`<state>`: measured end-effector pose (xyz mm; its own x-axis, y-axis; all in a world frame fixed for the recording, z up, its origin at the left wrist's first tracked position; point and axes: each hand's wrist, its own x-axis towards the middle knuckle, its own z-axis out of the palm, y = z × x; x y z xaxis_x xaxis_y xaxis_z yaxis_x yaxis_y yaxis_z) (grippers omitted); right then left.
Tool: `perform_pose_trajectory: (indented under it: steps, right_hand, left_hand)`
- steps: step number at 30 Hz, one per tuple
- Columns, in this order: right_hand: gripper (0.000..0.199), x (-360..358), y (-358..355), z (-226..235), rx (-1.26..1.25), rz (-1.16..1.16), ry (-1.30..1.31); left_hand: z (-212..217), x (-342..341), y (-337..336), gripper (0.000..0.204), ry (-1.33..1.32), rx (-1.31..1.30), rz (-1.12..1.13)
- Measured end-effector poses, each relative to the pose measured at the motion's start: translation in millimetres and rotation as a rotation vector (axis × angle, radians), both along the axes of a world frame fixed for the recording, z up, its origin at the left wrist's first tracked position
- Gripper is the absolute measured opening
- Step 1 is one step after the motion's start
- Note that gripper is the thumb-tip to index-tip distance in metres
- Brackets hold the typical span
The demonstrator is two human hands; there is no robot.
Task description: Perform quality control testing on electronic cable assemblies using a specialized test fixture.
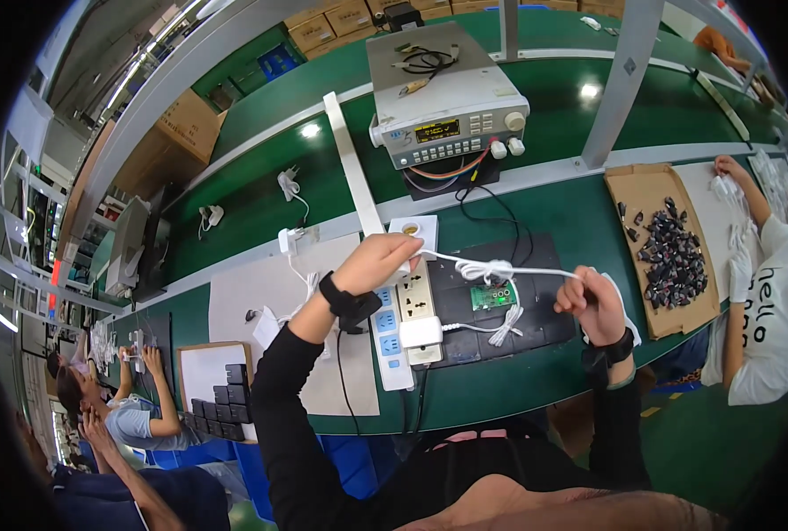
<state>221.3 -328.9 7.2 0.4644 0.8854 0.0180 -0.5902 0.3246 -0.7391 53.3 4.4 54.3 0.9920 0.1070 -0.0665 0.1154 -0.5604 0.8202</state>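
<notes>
A white cable with a coiled, tied bundle (pixel 485 269) in its middle is stretched between my two hands above the bench. My left hand (pixel 382 259) pinches one end near the top of the power strips; whatever plug sits inside the fingers is mostly hidden. My right hand (pixel 596 308) has its fingers curled on the other end. Below the cable, a green circuit board (pixel 493 298) with small lights lies on a black mat (pixel 465 354). A white adapter (pixel 421 333) is plugged into the white power strip (pixel 414 296), its coiled cord (pixel 507 327) lying beside the board.
A bench test instrument (pixel 451 133) with a lit display stands behind the mat. To the right is a cardboard tray (pixel 646 314) of small black parts; to the left, a tray (pixel 197 376) with black blocks. Co-workers sit on both sides. A metal post (pixel 622 97) rises behind.
</notes>
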Motion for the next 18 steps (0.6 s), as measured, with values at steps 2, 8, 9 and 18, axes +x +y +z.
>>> perform_pose_trajectory:
  steps: [2, 8, 9, 18]
  right_hand:
    - [0.019, 1.6, 2.4, 0.2, 0.047, 0.002, 0.098]
    - [0.023, -6.3, 19.3, 4.3, -0.048, -0.149, 0.026]
    - [0.023, -5.1, 23.3, 3.0, -0.053, -0.144, 0.031]
    - [0.028, 1.1, 69.7, -34.0, -0.472, -0.056, -1.214]
  left_hand:
    - [-18.1, 11.5, -0.5, 0.038, 0.080, 0.132, 0.004]
    - [-35.0, 19.2, -12.8, 0.032, 0.046, 0.342, -0.152]
    - [-32.8, 20.1, -16.7, 0.030, 0.057, 0.394, -0.157]
    - [-13.2, -16.5, -15.2, 0.014, -0.514, 0.543, 0.037]
